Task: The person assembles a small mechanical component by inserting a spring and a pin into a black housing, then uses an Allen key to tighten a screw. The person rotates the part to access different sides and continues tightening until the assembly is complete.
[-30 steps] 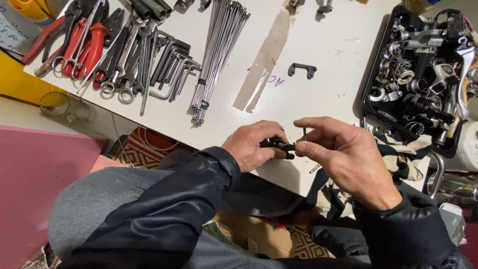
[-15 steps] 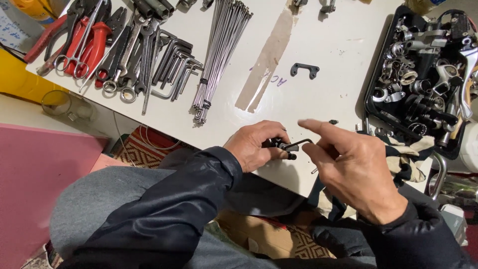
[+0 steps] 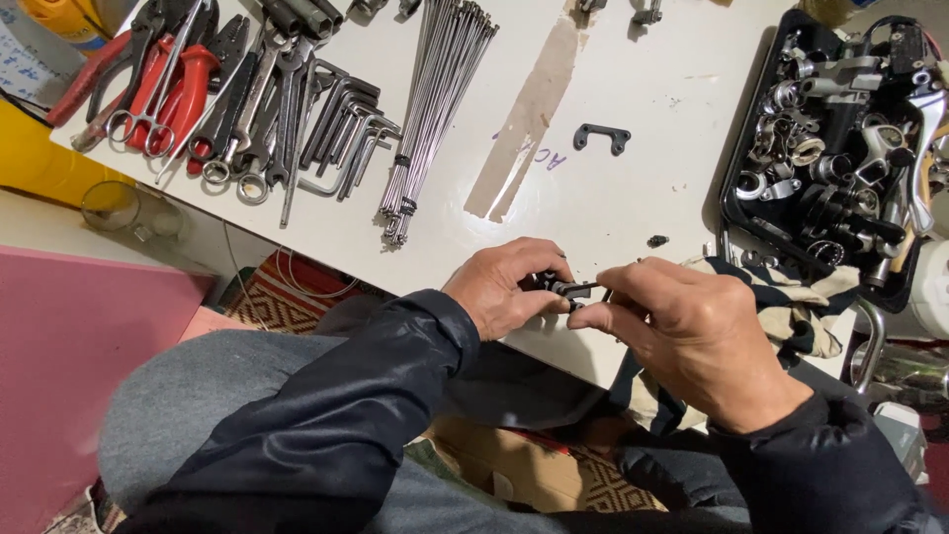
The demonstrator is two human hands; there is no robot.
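My left hand (image 3: 506, 287) grips a small black metal part (image 3: 554, 288) just above the near edge of the white table (image 3: 633, 188). My right hand (image 3: 692, 331) pinches a thin dark tool (image 3: 583, 289), its tip set into the black part. Both hands meet over the table edge, fingers closed. The shape of the tool's far end is hidden inside my right fingers. A small dark screw (image 3: 657, 240) lies on the table just beyond my right hand.
Pliers and wrenches (image 3: 217, 89) lie at the far left, beside hex keys (image 3: 346, 129) and a bundle of steel spokes (image 3: 435, 109). A black bracket (image 3: 601, 136) and tape strip (image 3: 529, 119) sit mid-table. A black tray (image 3: 840, 148) of metal parts stands right, a rag (image 3: 791, 297) beside it.
My right hand has closed its raised index finger down onto the tool and shifted slightly left toward the part. My left hand has stayed in place.
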